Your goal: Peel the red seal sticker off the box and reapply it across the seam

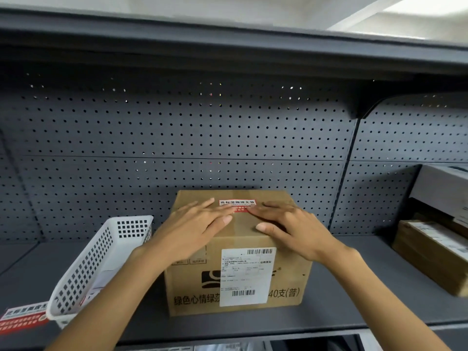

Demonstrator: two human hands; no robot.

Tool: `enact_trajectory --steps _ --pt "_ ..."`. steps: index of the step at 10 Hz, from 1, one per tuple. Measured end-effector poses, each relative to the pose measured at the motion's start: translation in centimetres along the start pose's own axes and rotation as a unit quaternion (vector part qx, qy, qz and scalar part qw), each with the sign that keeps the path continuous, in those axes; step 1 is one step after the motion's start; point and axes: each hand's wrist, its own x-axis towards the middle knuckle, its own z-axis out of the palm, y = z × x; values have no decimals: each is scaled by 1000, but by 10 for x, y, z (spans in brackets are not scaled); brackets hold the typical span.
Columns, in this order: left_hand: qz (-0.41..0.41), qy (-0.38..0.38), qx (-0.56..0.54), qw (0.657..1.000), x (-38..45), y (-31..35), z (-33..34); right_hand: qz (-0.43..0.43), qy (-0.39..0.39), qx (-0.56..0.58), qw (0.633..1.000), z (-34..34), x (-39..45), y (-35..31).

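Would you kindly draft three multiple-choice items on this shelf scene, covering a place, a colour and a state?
1. Where is the white perforated plastic basket?
A. left of the brown cardboard box
B. on top of it
C. behind it

2. What colour is the seal sticker on the box top?
A. blue and yellow
B. red and white
C. green

3. How are the left hand and right hand?
A. clenched into fists
B. gripping the basket
C. flat on the box top

Answers: 1 A, the basket stands at the box's left. 2 B, white header, red lower part. 3 C, fingers extended beside the sticker.

The red seal sticker (237,205) on the cardboard box (238,252) reads "此标签撕毁无效"; below, the box front shows "绿色心情绿莎" and "40支(普)"
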Motion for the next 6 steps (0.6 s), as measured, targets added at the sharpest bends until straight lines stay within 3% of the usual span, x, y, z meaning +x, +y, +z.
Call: enact_trajectory --steps 1,2,5,6 --pt "3 59 29 998 -3 2 2 10 21 2 1000 1 -2 1" --pt "5 66 8 998 2 0 8 14 16 8 1000 1 -2 -12" --pt "15 26 24 999 5 -1 16 17 -3 -60 998 7 -8 -45" --pt "26 34 14 999 3 -1 6 17 37 -86 995 -5 -9 -49"
